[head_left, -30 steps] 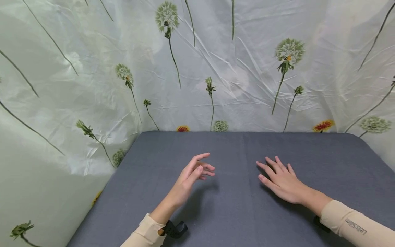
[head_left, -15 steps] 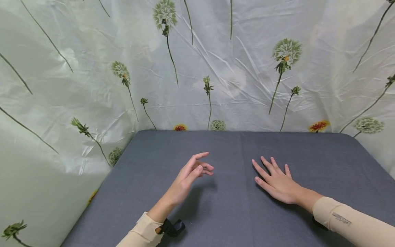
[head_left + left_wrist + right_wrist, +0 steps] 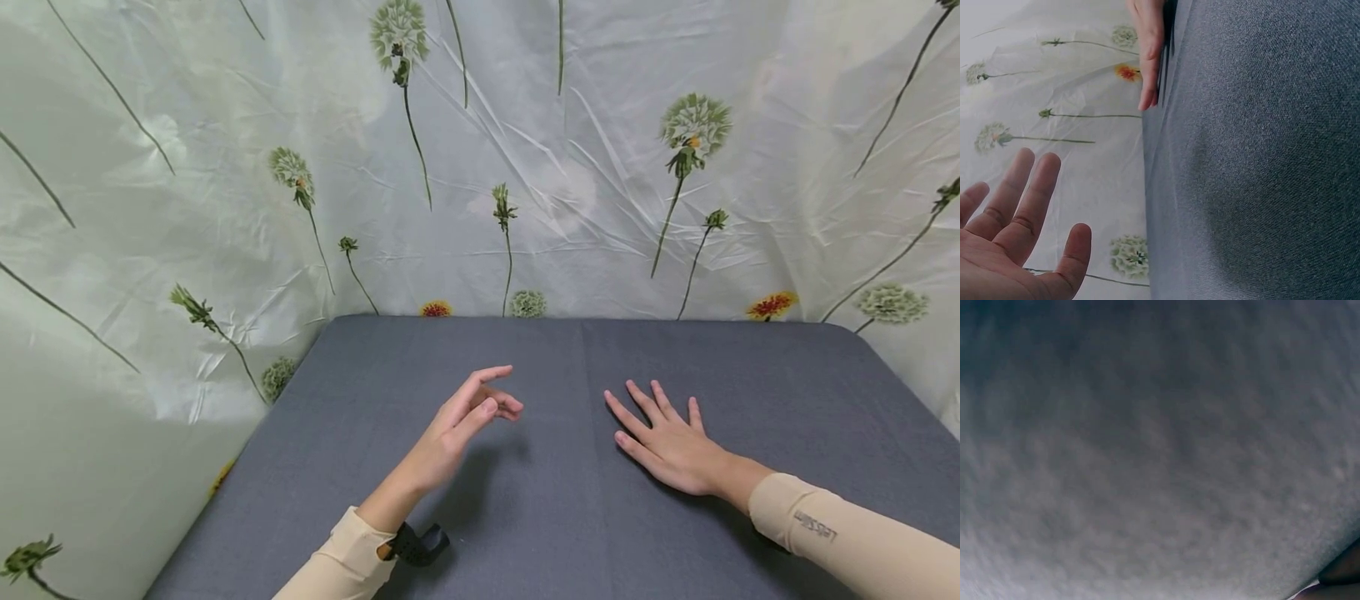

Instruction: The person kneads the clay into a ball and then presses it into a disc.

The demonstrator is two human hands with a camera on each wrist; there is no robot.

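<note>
My left hand (image 3: 455,433) is raised over the grey cloth-covered table (image 3: 420,350), palm turned toward the right, with loosely bent fingers and nothing in them. Its shadow falls on the cloth to its right. In the left wrist view the same left hand (image 3: 1016,231) shows spread, relaxed fingers. Palm down and fingers spread, my right hand (image 3: 671,446) lies low at the cloth right of the middle seam. The left wrist view catches the right hand (image 3: 1149,50) edge-on, close along the surface. Blurred grey cloth (image 3: 1160,450) fills most of the right wrist view.
A pale curtain (image 3: 450,250) printed with dandelions and flowers hangs behind the table and along its left side. A black wrist strap (image 3: 420,546) sits below the left sleeve (image 3: 348,550). The right sleeve (image 3: 847,533) is beige with small lettering.
My right hand has slid a little to the left and its fingers have spread wider. The left hand has barely moved. The head view has shifted slightly.
</note>
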